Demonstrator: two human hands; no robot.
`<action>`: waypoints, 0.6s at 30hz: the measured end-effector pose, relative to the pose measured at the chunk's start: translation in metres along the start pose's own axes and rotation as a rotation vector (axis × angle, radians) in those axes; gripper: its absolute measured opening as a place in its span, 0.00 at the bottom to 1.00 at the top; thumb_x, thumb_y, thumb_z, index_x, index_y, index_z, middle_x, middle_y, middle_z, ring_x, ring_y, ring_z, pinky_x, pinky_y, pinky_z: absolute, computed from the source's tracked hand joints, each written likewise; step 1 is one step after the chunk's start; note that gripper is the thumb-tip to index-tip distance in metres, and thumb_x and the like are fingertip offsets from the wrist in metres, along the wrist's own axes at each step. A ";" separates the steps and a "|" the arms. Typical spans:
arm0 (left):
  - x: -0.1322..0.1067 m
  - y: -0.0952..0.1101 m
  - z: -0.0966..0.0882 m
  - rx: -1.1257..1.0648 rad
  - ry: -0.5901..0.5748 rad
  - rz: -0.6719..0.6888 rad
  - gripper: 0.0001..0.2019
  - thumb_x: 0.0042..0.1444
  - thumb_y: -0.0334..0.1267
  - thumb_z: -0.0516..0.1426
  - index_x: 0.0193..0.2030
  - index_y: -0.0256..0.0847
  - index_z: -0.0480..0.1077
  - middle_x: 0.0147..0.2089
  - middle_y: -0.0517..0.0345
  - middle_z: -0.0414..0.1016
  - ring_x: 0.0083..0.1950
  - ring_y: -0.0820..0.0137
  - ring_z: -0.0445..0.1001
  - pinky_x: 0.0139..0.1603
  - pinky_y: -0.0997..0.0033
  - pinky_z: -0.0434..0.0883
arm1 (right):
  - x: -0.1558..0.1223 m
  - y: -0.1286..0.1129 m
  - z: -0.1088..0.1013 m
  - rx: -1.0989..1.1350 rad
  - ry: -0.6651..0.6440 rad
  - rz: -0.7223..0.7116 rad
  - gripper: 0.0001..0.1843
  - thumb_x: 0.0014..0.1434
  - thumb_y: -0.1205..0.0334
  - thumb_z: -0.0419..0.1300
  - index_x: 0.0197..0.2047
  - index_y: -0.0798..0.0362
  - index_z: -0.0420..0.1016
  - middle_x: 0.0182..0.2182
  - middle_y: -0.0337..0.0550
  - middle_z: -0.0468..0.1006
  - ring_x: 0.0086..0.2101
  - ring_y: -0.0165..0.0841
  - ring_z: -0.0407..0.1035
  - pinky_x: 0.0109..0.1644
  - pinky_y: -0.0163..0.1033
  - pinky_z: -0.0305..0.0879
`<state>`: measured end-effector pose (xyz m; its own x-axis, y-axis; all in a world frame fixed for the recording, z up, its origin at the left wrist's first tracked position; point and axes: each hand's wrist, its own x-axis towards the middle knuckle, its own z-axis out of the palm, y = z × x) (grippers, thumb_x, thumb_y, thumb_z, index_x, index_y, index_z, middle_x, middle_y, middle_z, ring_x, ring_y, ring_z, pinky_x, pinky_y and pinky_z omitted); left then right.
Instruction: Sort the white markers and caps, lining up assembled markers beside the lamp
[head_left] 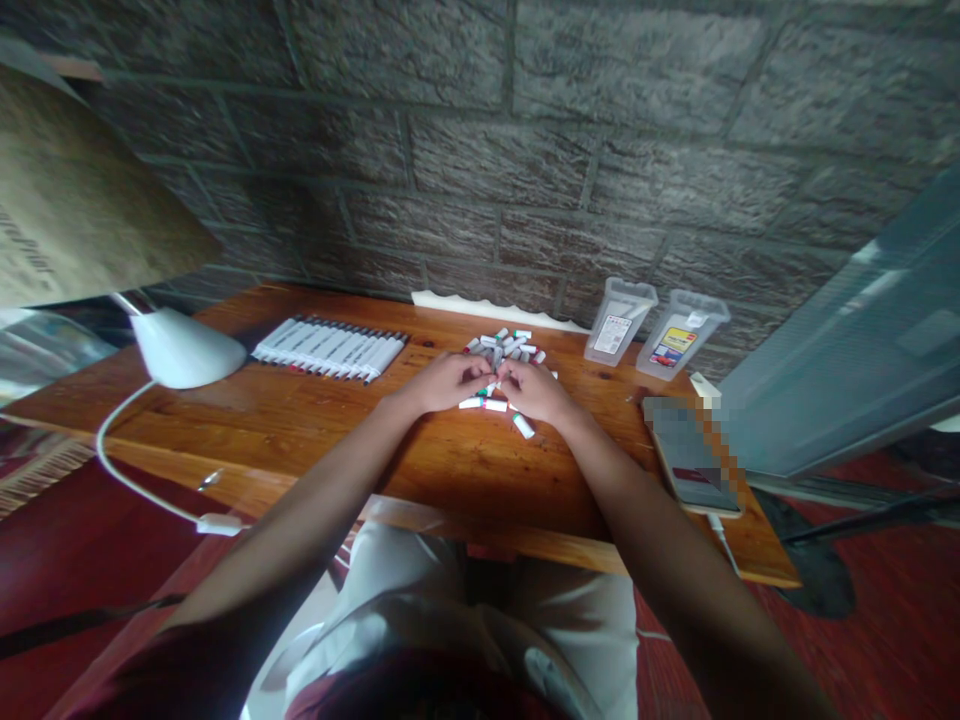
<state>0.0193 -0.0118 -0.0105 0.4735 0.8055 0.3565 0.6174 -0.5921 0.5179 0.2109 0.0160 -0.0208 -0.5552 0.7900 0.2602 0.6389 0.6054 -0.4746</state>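
Observation:
My left hand (453, 380) and my right hand (531, 388) meet over a pile of small white caps (516, 345) with coloured ends. Both hands have thumb and fingers pinched together, their tips nearly touching. Whatever lies between the fingertips is too small to make out. Several caps lie behind the hands, and a few are just in front, among them a loose white cap with a green end (523, 427). To the left, a row of white markers (330, 348) lies side by side on the wooden table (480, 470).
A white lamp base (187, 348) with a cord stands at the left under a brown shade (82, 200). Two clear plastic containers (619, 320) stand at the back right, by the brick wall (465, 220). A tablet-like device (694, 455) with a cable lies near the right edge.

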 end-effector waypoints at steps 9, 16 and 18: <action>0.000 -0.001 0.002 -0.035 -0.031 0.000 0.15 0.59 0.47 0.54 0.37 0.35 0.73 0.30 0.59 0.74 0.31 0.74 0.68 0.34 0.75 0.63 | -0.001 0.000 -0.003 0.025 -0.023 -0.010 0.09 0.58 0.67 0.53 0.37 0.54 0.75 0.26 0.38 0.73 0.27 0.29 0.61 0.32 0.33 0.53; 0.000 -0.008 0.002 -0.062 -0.103 -0.029 0.16 0.57 0.48 0.57 0.42 0.37 0.73 0.32 0.57 0.75 0.31 0.73 0.69 0.35 0.74 0.64 | 0.008 0.014 0.003 0.080 0.017 0.012 0.12 0.58 0.66 0.52 0.40 0.57 0.76 0.28 0.39 0.73 0.29 0.29 0.62 0.36 0.34 0.55; -0.001 -0.006 0.001 -0.050 -0.098 -0.027 0.16 0.58 0.48 0.56 0.43 0.37 0.73 0.32 0.57 0.76 0.31 0.73 0.69 0.35 0.74 0.64 | 0.008 0.013 0.003 0.076 0.019 0.009 0.12 0.59 0.66 0.51 0.40 0.56 0.76 0.28 0.38 0.73 0.29 0.29 0.62 0.36 0.33 0.55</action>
<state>0.0156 -0.0084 -0.0146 0.5181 0.8131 0.2656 0.5998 -0.5667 0.5649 0.2138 0.0298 -0.0274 -0.5388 0.7975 0.2714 0.6012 0.5897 -0.5393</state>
